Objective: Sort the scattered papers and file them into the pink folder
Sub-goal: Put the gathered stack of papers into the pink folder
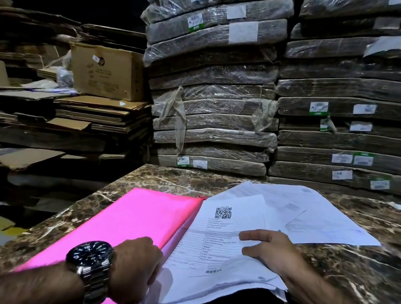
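A pink folder (133,219) lies open on the marble table (355,289), its cover turned to the left. A sheet with a QR code (218,234) lies on a small stack at the folder's right side. My left hand (136,269), with a watch on the wrist, grips the folder's edge and the papers' left margin near the front. My right hand (270,252) rests flat on the QR-code sheet with its fingers stretched out. More white sheets (314,216) lie spread behind and to the right.
Tall stacks of plastic-wrapped cardboard bundles (216,89) stand right behind the table. Flattened cartons and a brown box (107,71) are piled at the left. The table's left edge drops to a dark floor.
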Tool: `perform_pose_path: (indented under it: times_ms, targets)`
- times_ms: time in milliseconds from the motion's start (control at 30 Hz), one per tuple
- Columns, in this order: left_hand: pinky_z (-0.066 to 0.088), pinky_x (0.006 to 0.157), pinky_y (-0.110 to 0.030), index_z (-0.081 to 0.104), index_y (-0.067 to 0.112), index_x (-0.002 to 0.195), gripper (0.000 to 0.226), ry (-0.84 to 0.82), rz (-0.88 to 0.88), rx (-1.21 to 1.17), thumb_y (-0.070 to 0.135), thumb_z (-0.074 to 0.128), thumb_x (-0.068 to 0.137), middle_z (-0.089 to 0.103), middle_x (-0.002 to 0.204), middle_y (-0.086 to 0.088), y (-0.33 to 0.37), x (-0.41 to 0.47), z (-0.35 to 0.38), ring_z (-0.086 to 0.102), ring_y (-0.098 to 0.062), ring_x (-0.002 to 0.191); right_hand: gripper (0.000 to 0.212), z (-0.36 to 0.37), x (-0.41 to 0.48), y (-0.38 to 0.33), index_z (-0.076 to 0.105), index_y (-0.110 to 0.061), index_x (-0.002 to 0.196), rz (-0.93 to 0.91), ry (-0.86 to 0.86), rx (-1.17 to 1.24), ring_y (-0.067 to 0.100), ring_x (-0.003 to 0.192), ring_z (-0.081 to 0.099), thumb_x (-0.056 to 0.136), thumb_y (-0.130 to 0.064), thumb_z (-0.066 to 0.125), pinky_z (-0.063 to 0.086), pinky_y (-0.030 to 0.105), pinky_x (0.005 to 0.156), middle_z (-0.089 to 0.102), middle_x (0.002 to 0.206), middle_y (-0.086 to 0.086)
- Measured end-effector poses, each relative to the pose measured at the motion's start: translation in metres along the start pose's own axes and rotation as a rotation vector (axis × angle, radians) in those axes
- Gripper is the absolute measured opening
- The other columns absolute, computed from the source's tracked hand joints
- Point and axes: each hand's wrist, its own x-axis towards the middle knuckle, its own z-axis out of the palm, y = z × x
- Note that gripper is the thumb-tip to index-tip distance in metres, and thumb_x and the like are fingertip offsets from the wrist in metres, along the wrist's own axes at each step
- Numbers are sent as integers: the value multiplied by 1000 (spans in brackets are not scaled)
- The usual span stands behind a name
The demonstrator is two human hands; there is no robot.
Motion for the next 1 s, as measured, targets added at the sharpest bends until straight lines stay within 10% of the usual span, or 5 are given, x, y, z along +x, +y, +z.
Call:
perform_pose_path:
  times_ms: [233,633,800,1000]
  targets:
    - [43,98,-33,39,9,138,41,138,-55,129,4,44,97,43,139,-6,13,-12,3,52,-24,123,24,9,-7,-1,72,0,93,72,26,157,27,64,63,79,15,62,52,28,58,71,79,22]
    - [47,93,-32,41,33,128,45,300,-60,-128,14,51,88,55,118,9,-19,-17,14,53,-16,111,24,25,-23,-6,72,-3,90,13,116,168,7,30,46,78,15,62,35,12,36,58,55,7]
    - [52,79,-24,57,32,110,33,258,-18,-224,13,55,83,63,96,15,-22,-18,12,53,-6,78,26,34,-24,-7,73,-7,89,-11,156,149,5,31,45,78,14,63,35,13,36,58,52,3]
    - [45,68,-12,65,25,103,24,228,42,-272,18,57,83,66,91,17,-23,-16,11,47,9,65,26,57,-21,-2,75,-14,83,-72,212,108,28,77,70,75,9,66,57,38,72,73,87,7]
